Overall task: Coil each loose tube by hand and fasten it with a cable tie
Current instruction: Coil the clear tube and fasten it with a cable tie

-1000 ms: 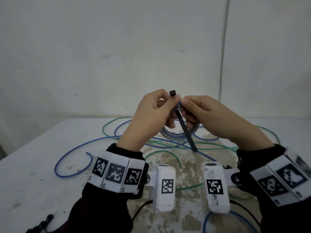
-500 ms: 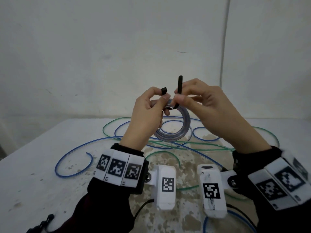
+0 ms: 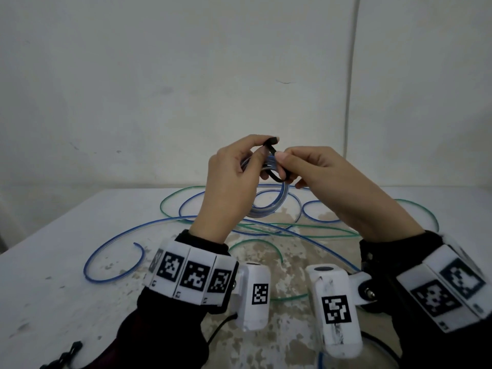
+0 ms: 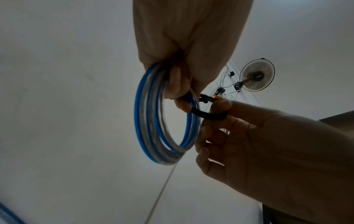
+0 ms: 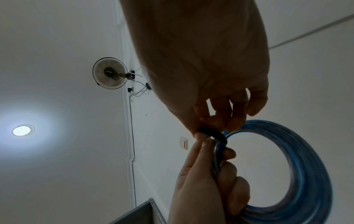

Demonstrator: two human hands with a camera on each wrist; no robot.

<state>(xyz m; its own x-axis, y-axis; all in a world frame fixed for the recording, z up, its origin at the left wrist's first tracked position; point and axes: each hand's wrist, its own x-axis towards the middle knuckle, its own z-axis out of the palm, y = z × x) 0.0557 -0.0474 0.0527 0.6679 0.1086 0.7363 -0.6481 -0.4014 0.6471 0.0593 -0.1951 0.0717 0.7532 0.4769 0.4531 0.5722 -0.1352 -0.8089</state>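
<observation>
My left hand (image 3: 234,177) grips a coiled blue tube (image 3: 269,206) at its top, held up above the table. The coil (image 4: 162,118) hangs as a ring of several turns. A black cable tie (image 3: 275,166) loops around the bundle; its head (image 3: 271,141) sits under my left fingertip. My right hand (image 3: 306,169) pinches the tie's strap (image 4: 208,115) beside the coil. From the right wrist, the tie (image 5: 214,134) bends between my right thumb and fingers, against the coil (image 5: 306,174). How far the tie's tail is threaded is hidden by the fingers.
Loose blue tubes (image 3: 111,251) and green tubes (image 3: 292,227) sprawl across the stained white table (image 3: 53,302). A white wall stands close behind. A small black object (image 3: 64,358) lies at the near left edge. A wall fan (image 5: 110,72) shows overhead.
The tie's tail first pointed down, then stood up above my right hand. It is now bent over into a loop around the coil, and both hands have closed in together.
</observation>
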